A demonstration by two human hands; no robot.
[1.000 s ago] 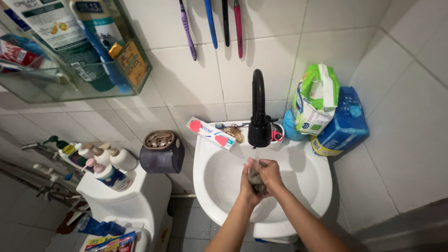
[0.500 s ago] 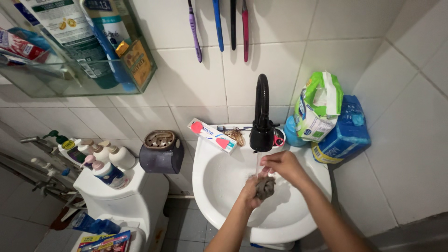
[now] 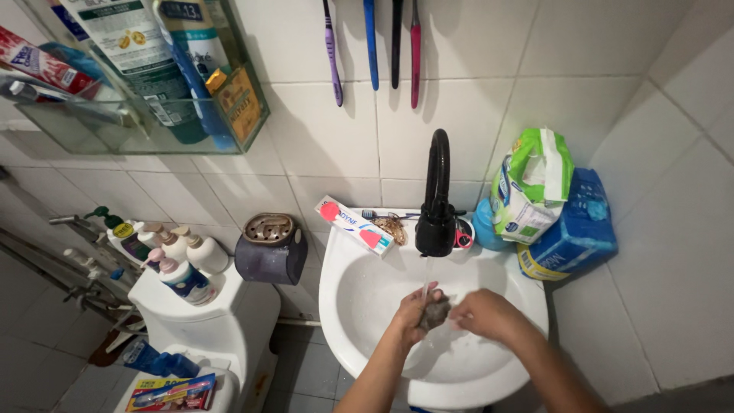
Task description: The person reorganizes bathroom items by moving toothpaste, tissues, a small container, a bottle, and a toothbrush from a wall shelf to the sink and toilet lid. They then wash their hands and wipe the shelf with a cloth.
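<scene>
the left hand [image 3: 410, 313] closes around a small dark, wet wad [image 3: 436, 312], probably a scrap of cloth or a scrubber, and holds it straight under the thin stream from the black gooseneck faucet [image 3: 436, 200], so the water lands on it and runs off into the white sink [image 3: 359, 294]. the right hand [image 3: 483, 313] comes in from the other side, its fingertips pinching the same wad; the two hands meet over the middle of the basin, low enough that the splash is caught by the bowl.

on the sink's back ledge a toothpaste box [image 3: 355, 224] lies flat beside a toothbrush and a brownish tangle, all within reach of the tap. a green-and-white pouch [image 3: 531, 186] leans on a blue pack [image 3: 569, 227] in the corner, clear of the basin. four toothbrushes [image 3: 372, 46] hang bristles-down on the tiles above, where they can drip dry. to the left, pump bottles [image 3: 172, 256] crowd the toilet tank lid, and a glass shelf [image 3: 145, 126] carries tubes and bottles.
</scene>
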